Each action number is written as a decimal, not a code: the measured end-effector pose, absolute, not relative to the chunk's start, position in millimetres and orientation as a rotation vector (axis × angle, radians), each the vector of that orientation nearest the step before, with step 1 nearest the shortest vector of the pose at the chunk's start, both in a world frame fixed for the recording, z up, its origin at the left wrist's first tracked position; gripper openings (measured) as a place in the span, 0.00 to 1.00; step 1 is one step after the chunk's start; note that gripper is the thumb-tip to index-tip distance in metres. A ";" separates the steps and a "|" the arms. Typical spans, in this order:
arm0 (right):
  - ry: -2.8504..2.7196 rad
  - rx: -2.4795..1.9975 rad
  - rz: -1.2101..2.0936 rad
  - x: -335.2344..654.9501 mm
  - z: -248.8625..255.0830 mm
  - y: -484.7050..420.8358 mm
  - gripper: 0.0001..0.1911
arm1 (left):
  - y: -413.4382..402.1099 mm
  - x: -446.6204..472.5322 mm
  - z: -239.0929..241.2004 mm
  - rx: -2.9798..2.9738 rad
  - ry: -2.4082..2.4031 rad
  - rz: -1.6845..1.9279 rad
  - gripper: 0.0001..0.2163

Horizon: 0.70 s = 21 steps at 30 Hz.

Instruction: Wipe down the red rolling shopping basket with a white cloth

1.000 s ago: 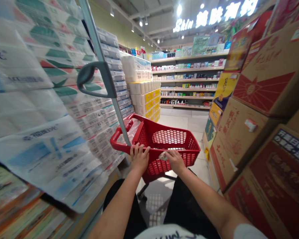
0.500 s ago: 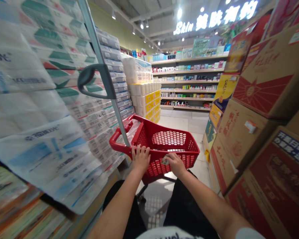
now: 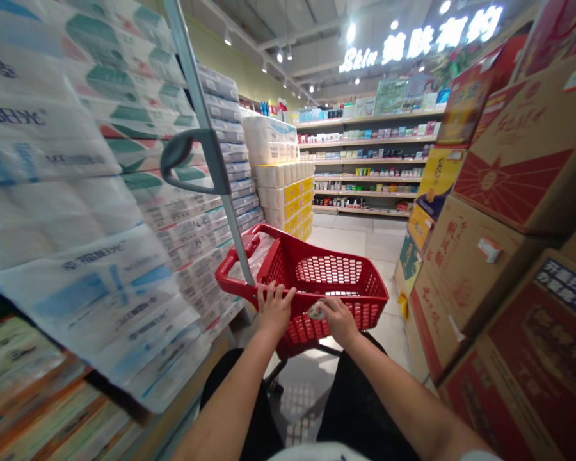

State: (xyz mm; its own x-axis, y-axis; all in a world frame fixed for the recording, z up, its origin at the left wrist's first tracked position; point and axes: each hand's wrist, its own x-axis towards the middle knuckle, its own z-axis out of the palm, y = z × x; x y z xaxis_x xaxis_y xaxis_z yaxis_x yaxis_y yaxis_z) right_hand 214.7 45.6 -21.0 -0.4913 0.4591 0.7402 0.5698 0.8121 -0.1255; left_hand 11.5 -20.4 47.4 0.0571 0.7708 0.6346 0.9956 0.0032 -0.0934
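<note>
A red plastic shopping cart (image 3: 336, 246) with a perforated basket stands in front of me, its inside showing no goods. My left hand (image 3: 274, 312) rests on the cart's near rim, fingers spread and fingertips on the edge. Pinched in the fingers of my right hand (image 3: 340, 320) is a small crumpled pale cloth (image 3: 316, 310), held against the outer side of the basket just below the rim. From the cart's left end rises a metal pole (image 3: 192, 70) bearing a grey loop handle (image 3: 216, 163).
Stacked white tissue packs (image 3: 77, 147) line the left side. More paper rolls (image 3: 281, 186) stand beyond the cart. Cardboard cartons (image 3: 513, 153) are piled on the right. Shelves of small goods (image 3: 365, 142) cross the back, past a pale tiled floor (image 3: 355, 234).
The whole view has shifted slightly, with the cart now a little further right and lower. My right hand and the cloth stay by the basket's side; the left hand stays on the rim.
</note>
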 end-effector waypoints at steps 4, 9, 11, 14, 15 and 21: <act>-2.242 -0.785 -0.133 209.7 -30.6 41.9 0.14 | -22.2 11.1 47.5 -1.832 -1.780 -0.549 0.18; -2.214 -0.765 -0.132 215.1 -37.9 42.1 0.13 | -24.3 9.6 45.9 -1.868 -1.784 -0.517 0.19; -2.157 -0.766 -0.163 219.5 -34.5 44.4 0.14 | -24.6 10.0 45.3 -1.862 -1.793 -0.520 0.19; -2.151 -0.843 -0.149 227.5 -33.2 46.7 0.14 | -24.8 11.2 44.9 -1.855 -1.800 -0.533 0.19; -2.164 -0.874 -0.131 230.3 -34.5 46.9 0.14 | -24.9 11.5 44.9 -1.859 -1.801 -0.539 0.19; -2.093 -0.931 -0.112 241.5 -32.6 51.8 0.15 | -26.2 12.6 46.3 -1.899 -1.818 -0.561 0.19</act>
